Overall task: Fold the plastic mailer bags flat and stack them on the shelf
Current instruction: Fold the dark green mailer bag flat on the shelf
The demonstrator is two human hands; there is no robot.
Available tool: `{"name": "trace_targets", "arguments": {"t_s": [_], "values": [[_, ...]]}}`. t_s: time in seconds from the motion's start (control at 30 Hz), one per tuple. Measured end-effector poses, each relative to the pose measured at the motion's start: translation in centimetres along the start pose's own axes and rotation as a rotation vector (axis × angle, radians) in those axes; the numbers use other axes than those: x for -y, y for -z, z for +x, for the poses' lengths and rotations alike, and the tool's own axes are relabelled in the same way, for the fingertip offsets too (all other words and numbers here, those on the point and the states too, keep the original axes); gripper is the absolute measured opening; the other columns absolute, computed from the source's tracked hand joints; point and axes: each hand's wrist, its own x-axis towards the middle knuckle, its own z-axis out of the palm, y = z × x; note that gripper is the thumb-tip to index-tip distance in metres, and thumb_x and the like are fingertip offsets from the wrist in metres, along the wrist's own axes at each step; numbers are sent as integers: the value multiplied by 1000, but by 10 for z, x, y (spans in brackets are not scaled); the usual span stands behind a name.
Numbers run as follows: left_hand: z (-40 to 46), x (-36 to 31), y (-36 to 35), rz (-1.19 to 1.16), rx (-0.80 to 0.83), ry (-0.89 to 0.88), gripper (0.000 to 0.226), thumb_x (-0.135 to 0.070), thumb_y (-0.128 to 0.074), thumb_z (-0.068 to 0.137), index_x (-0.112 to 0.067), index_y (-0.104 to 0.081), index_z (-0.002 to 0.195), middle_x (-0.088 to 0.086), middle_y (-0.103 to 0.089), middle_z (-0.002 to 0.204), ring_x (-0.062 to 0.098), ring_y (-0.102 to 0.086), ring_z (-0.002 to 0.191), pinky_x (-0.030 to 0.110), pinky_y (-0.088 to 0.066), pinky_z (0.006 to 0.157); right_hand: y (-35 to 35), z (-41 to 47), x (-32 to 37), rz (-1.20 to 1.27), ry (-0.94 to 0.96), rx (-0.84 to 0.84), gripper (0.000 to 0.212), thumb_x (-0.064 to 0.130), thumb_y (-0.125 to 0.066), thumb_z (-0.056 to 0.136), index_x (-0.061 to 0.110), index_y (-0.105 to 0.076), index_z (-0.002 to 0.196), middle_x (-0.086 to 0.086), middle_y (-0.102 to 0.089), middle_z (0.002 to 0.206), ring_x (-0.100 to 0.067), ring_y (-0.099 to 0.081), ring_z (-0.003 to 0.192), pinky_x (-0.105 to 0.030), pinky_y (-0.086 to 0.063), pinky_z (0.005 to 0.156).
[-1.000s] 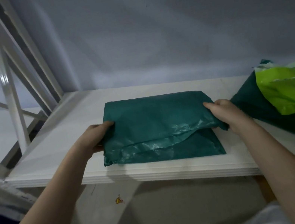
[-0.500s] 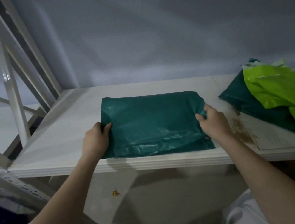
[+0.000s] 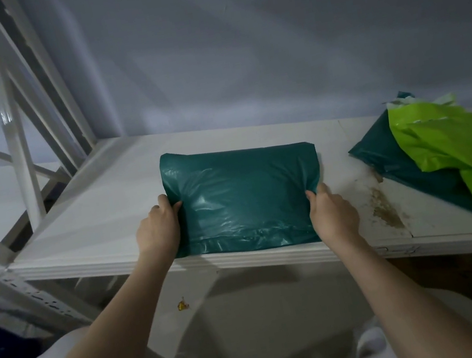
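A folded dark green mailer bag (image 3: 244,196) lies flat on the white shelf (image 3: 103,221), its near edge at the shelf's front lip. My left hand (image 3: 158,230) pinches the bag's left side near the front corner. My right hand (image 3: 332,212) grips its right side near the front corner. At the shelf's right end lies an unfolded dark green bag (image 3: 408,161) with a crumpled lime green bag (image 3: 469,150) on top of it.
White metal rack posts and diagonal braces (image 3: 16,138) stand at the left. A grey wall closes the back of the shelf. A brown stain (image 3: 385,209) marks the shelf right of my right hand. Below the shelf is the floor with a small yellow scrap (image 3: 182,304).
The loose upper flap has been pressed down and the folded bag now lies flatter and squarer. Both hands slid toward its front corners, and the view pulled back and downward.
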Motion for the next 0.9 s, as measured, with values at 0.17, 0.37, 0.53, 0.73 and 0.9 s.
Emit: {"name": "trace_targets", "arguments": {"t_s": [0.17, 0.37, 0.53, 0.73, 0.9], "values": [[-4, -4, -2, 30, -18, 2, 31, -33, -29, 100, -4, -37, 107, 20, -59, 99, 41, -60, 80, 39, -36, 57, -7, -5, 2, -48, 2, -52, 30, 28, -28, 101, 6, -41, 116, -14, -63, 97, -32, -62, 75, -30, -33, 54], [0, -6, 9, -3, 12, 98, 52, -28, -45, 90, -8, -28, 135, 17, -41, 124, 39, -51, 106, 43, -40, 70, -3, 4, 2, 126, -106, 23, 49, 16, -55, 85, 9, -30, 128, -16, -47, 124, -34, -47, 110, -41, -46, 80], [18, -24, 27, -270, -188, -2, 52, -24, -42, 93, -13, -30, 142, 13, -33, 143, 34, -34, 128, 48, -32, 102, 21, 22, 24, 428, 54, -292, 53, 15, -53, 89, 7, -36, 138, -18, -45, 129, -33, -41, 120, -38, -39, 93], [19, -65, 8, -172, 109, -273, 58, -55, -28, 94, -44, -6, 146, -9, 3, 158, 19, 8, 146, 55, 3, 114, 5, 22, 59, 215, 286, 162, 63, 61, -31, 92, 43, -7, 147, 5, 5, 159, -26, 8, 145, -62, -3, 112], [16, -60, -13, -244, 142, -241, 61, -61, -30, 91, -47, -5, 145, -11, 4, 158, 18, 11, 145, 56, 2, 115, -10, 22, 55, 301, 306, 137, 66, 61, -38, 89, 42, -12, 147, 6, 7, 158, -23, 11, 146, -61, -11, 113]]}}
